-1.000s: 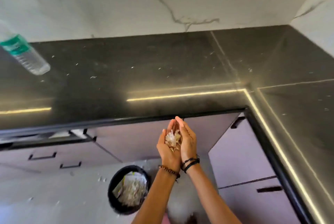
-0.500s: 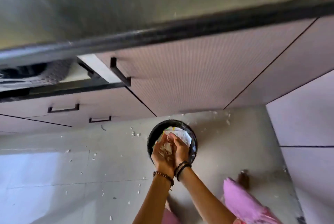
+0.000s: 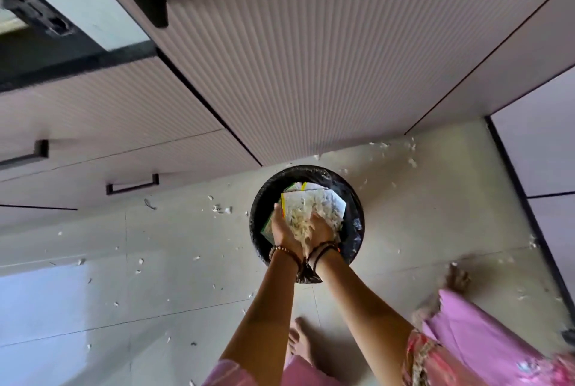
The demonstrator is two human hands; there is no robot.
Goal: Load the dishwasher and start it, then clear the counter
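A round black bin (image 3: 355, 214) with a black liner stands on the floor against the cabinet fronts. Inside it lie white printed papers (image 3: 325, 202) and a green-edged packet. Both my hands hang just above the bin's near half, wrists close together. My left hand (image 3: 282, 230) and my right hand (image 3: 322, 227) are parted, palms facing each other. A blurred stream of pale, dry peel scraps (image 3: 300, 221) falls between them onto the papers.
Ribbed pale cabinet doors (image 3: 311, 58) rise behind the bin, with black drawer handles (image 3: 132, 184) at the left. A drawer (image 3: 93, 12) stands pulled out at upper left. Several peel scraps (image 3: 222, 208) litter the tiled floor. My bare feet (image 3: 300, 342) stand near the bin.
My view dropped from the black counter to the floor. My cupped hands carried the peel scraps down over the bin and have now parted, letting the scraps fall.
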